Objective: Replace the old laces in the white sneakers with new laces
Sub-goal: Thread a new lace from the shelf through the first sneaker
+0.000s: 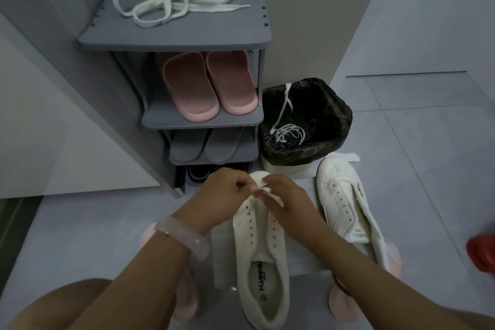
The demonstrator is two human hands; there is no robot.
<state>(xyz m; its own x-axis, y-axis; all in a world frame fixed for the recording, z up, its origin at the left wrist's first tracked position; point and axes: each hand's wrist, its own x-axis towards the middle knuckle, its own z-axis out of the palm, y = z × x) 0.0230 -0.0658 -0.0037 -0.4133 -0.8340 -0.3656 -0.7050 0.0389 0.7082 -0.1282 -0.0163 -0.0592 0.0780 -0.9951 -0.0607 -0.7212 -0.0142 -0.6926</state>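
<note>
The grey tiled floor [428, 158] carries everything before you. Against the wall stands the grey plastic four-tier shoe rack [174, 35]; on its top shelf lies a tangled pile of wide, flat white laces [171, 1], a pair of pink rubber slippers [209, 86] sits on the tier below, and a pair of grey slippers [206, 146] on the tier under that. Just beside the rack on its right is a white bin lined with a black plastic bag [308, 120], with thin white laces [288, 131] coiled inside and one end draped over the rim. A white sheet of paper [302, 257] lies on the floor under both sneakers. The unlaced white sneaker nearest you [262, 270] points toe-first toward the rack, its eyelets bare; the second unlaced white sneaker [345, 206] lies just to its right, near the bin. Your left hand [225, 190], a pale pink translucent bangle [184, 236] on its wrist, and your right hand [286, 195] meet over the toe end of the near sneaker. The fingers of both hands are curled, pinching a short piece of flat white lace [265, 191] between them at the lowest eyelets.
</note>
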